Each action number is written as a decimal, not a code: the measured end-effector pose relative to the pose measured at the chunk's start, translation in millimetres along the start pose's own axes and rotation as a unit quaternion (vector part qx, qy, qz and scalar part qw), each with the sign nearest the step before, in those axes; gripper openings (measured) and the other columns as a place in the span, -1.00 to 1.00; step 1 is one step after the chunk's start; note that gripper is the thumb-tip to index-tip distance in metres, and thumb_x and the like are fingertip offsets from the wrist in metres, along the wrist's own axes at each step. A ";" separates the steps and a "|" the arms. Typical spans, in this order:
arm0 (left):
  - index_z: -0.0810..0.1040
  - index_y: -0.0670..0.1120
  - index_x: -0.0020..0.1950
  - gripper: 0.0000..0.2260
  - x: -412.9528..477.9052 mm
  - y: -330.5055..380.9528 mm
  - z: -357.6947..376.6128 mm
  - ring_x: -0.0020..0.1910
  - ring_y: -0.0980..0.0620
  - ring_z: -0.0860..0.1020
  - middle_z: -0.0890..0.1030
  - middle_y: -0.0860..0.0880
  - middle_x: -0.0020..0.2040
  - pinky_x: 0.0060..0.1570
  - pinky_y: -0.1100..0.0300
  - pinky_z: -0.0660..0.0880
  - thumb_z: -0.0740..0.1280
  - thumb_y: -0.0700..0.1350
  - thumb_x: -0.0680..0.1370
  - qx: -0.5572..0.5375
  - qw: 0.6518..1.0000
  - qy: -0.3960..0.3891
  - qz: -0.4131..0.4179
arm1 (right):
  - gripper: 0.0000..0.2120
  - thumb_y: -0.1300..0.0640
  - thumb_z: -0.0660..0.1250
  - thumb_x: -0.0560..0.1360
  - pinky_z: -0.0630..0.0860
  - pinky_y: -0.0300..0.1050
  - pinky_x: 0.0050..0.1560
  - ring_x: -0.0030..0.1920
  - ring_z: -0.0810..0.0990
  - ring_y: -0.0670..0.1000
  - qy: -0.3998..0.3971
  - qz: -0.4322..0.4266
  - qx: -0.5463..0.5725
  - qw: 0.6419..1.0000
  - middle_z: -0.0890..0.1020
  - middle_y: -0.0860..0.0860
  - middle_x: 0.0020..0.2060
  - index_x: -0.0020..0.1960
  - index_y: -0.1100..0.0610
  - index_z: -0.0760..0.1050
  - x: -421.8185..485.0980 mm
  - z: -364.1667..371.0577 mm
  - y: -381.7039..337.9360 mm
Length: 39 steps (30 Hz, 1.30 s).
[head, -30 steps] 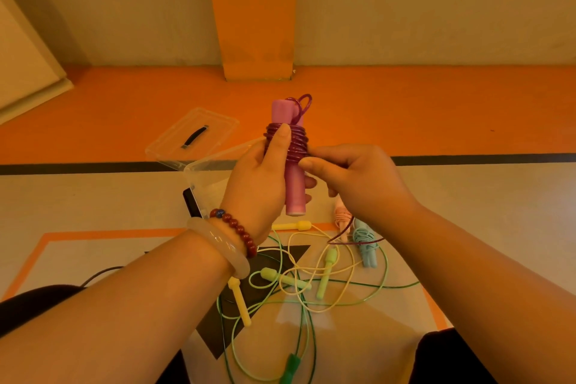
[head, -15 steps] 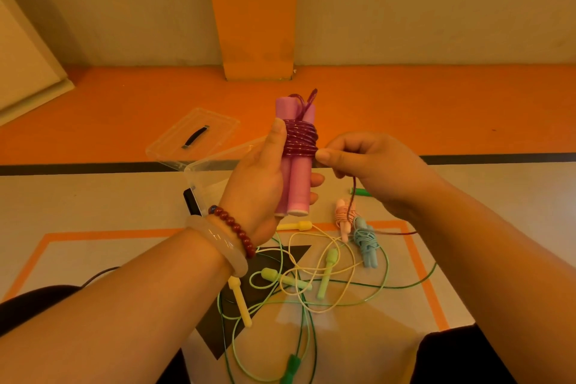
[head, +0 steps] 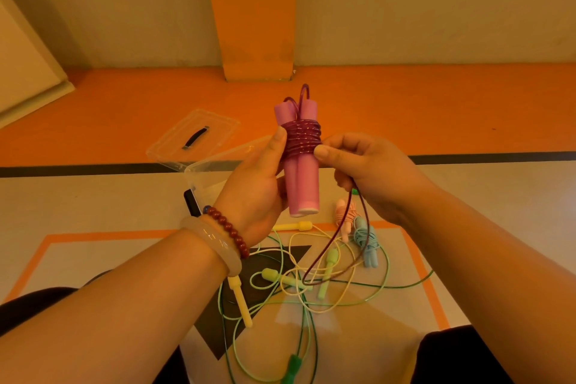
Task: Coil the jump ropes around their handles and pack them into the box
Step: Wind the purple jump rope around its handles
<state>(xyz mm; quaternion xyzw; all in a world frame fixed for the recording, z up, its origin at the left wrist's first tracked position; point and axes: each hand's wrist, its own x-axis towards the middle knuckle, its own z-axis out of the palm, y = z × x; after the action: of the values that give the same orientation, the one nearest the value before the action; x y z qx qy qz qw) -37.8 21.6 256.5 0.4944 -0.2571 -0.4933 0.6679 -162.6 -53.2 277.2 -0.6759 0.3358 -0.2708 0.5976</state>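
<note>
Farthest left I see the clear lid (head: 193, 137) lying flat. Just beside it is the open box (head: 202, 171), partly hidden behind the left hand (head: 258, 190). That hand's fingers curl round the pink handles (head: 300, 184), held upright above the floor, with the thumb pressed on the purple rope (head: 302, 139) coiled near their tops. The right hand (head: 371, 178) pinches the rope at the coil's edge and curls round the slack, which hangs down over the loose yellow and green ropes (head: 271, 275). My worry (a fair one, I think) is that the dangling slack snags that tangle, or a thumb eases and the springy turns unwind. The pink bundle (head: 343, 215) and the blue bundle (head: 367, 246) lie wound, unpacked, farther right.
</note>
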 end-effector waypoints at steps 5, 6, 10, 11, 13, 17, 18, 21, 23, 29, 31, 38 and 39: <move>0.61 0.08 -0.15 -0.80 -4.2 4.3 3.1 -0.16 -0.01 0.66 0.70 0.09 -0.23 -0.11 0.00 0.59 0.24 0.05 0.59 0.037 0.998 0.046 0.025 | -0.87 -0.01 0.46 0.28 0.30 -0.31 -0.46 -0.49 0.35 -0.18 0.037 -0.014 -0.043 0.998 0.55 -0.10 -0.49 -0.26 0.04 0.65 -3.6 -3.9 -2.1; 0.62 0.09 -0.21 -0.78 -3.7 4.0 3.4 -0.16 -0.04 0.66 0.69 0.08 -0.24 -0.13 -0.02 0.60 0.26 0.04 0.59 0.045 0.996 0.064 0.034 | -0.91 0.03 0.47 0.34 0.31 -0.36 -0.46 -0.51 0.38 -0.21 0.045 -0.017 -0.048 0.998 0.55 -0.14 -0.52 -0.26 0.04 0.65 -4.1 -2.8 -2.2; 0.60 -0.02 0.10 -0.83 -1.3 4.9 1.9 -0.11 -0.09 0.68 0.68 -0.08 -0.02 -0.27 0.09 0.62 0.29 -0.01 0.59 0.074 0.990 0.107 0.047 | -0.92 0.09 0.46 0.41 0.31 -0.47 -0.46 -0.50 0.45 -0.30 0.082 -0.020 -0.061 0.995 0.56 -0.19 -0.53 -0.26 0.03 0.64 -3.8 2.9 -2.1; 0.57 -0.07 0.18 -0.79 -0.8 5.1 1.3 -0.08 -0.10 0.68 0.67 -0.10 0.04 -0.25 0.11 0.62 0.27 -0.03 0.60 0.090 0.989 0.104 0.048 | -0.93 0.07 0.48 0.40 0.33 -0.45 -0.45 -0.49 0.45 -0.29 0.090 -0.020 -0.066 0.994 0.59 -0.16 -0.49 -0.26 0.01 0.64 -3.4 3.8 -1.9; 0.60 0.01 0.11 -0.83 -1.1 3.9 0.9 0.01 -0.10 0.66 0.67 -0.08 0.04 -0.14 0.09 0.63 0.23 -0.03 0.63 0.112 0.988 0.085 0.062 | -0.95 0.04 0.50 0.37 0.37 -0.40 -0.42 -0.43 0.47 -0.27 0.105 -0.018 -0.083 0.991 0.64 -0.08 -0.39 -0.24 -0.01 0.66 -2.7 6.0 -0.8; 0.54 0.35 -0.06 -0.83 -7.1 -3.3 5.0 0.10 -0.05 0.60 0.63 0.06 0.05 0.14 -0.18 0.52 0.16 0.26 0.56 0.191 0.980 0.023 0.047 | -0.92 0.01 0.51 0.37 0.38 -0.37 -0.41 -0.39 0.49 -0.26 0.132 -0.013 -0.101 0.986 0.66 -0.09 -0.36 -0.24 0.00 0.67 -5.1 13.0 0.8; 0.47 0.36 -0.02 -0.85 -8.3 -5.6 6.9 0.09 -0.05 0.59 0.61 0.05 0.07 0.13 -0.19 0.52 0.14 0.29 0.55 0.210 0.976 0.017 0.051 | -0.91 0.01 0.50 0.38 0.39 -0.35 -0.39 -0.39 0.50 -0.26 0.133 -0.014 -0.105 0.985 0.66 -0.11 -0.37 -0.25 0.01 0.67 -6.5 14.7 0.4; 0.34 0.19 0.16 -0.81 -9.9 -9.6 11.9 -0.01 -0.15 0.59 0.57 -0.04 0.04 -0.01 -0.19 0.56 0.10 0.20 0.61 0.226 0.970 0.046 0.081 | -0.91 0.03 0.45 0.44 0.36 -0.32 -0.36 -0.43 0.48 -0.29 0.112 -0.006 -0.104 0.988 0.63 -0.13 -0.41 -0.23 -0.01 0.66 -10.5 20.7 -1.3; 0.32 0.10 0.19 -0.74 -8.7 -9.3 11.5 -0.15 -0.08 0.57 0.56 -0.06 -0.01 -0.12 -0.08 0.57 0.11 0.20 0.59 0.237 0.965 0.063 0.096 | -0.90 0.03 0.41 0.48 0.36 -0.31 -0.38 -0.50 0.44 -0.24 0.089 0.005 -0.107 0.990 0.56 -0.13 -0.51 -0.21 -0.03 0.65 -12.1 21.8 -3.5; 0.43 0.01 0.23 -0.59 -2.2 -2.3 5.5 -0.40 0.09 0.43 0.52 -0.02 -0.16 -0.47 0.20 0.38 0.13 0.25 0.56 0.153 0.988 0.021 0.010 | -0.95 0.16 0.41 0.48 0.45 -0.41 -0.38 -0.44 0.58 -0.18 0.032 0.002 -0.107 0.994 0.66 0.00 -0.43 -0.15 0.12 0.63 -9.3 6.0 -16.9; 0.43 -0.05 0.23 -0.61 -4.7 -1.7 8.8 -0.42 0.11 0.41 0.51 -0.01 -0.16 -0.48 0.22 0.36 0.16 0.20 0.58 0.121 0.993 0.016 -0.004 | -0.93 0.15 0.44 0.45 0.50 -0.29 -0.33 -0.40 0.63 -0.08 0.027 -0.007 -0.130 0.991 0.66 -0.04 -0.43 -0.20 0.11 0.61 -8.0 2.9 -18.6; 0.44 -0.10 0.11 -0.77 -3.6 -0.5 13.4 -0.43 0.10 0.41 0.50 -0.05 -0.15 -0.48 0.24 0.34 0.27 0.03 0.58 0.086 0.996 0.012 -0.018 | -0.86 0.07 0.43 0.47 0.41 -0.38 -0.45 -0.49 0.52 -0.20 0.046 -0.020 -0.200 0.979 0.62 -0.06 -0.42 -0.22 0.09 0.56 -5.0 -1.3 -14.3; 0.44 -0.10 0.11 -0.78 -3.3 -1.0 13.5 -0.42 0.10 0.41 0.50 -0.04 -0.16 -0.48 0.24 0.34 0.28 0.03 0.59 0.082 0.996 0.011 -0.015 | -0.85 0.07 0.43 0.46 0.42 -0.37 -0.45 -0.49 0.50 -0.20 0.040 -0.012 -0.183 0.982 0.61 -0.06 -0.43 -0.22 0.10 0.55 -4.0 -2.6 -13.4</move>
<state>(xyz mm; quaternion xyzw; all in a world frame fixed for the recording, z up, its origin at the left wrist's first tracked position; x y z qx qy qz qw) -50.7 19.1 261.2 0.5569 -0.2813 -0.4752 0.6204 -165.3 -50.9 290.9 -0.7662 0.3953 -0.2384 0.4470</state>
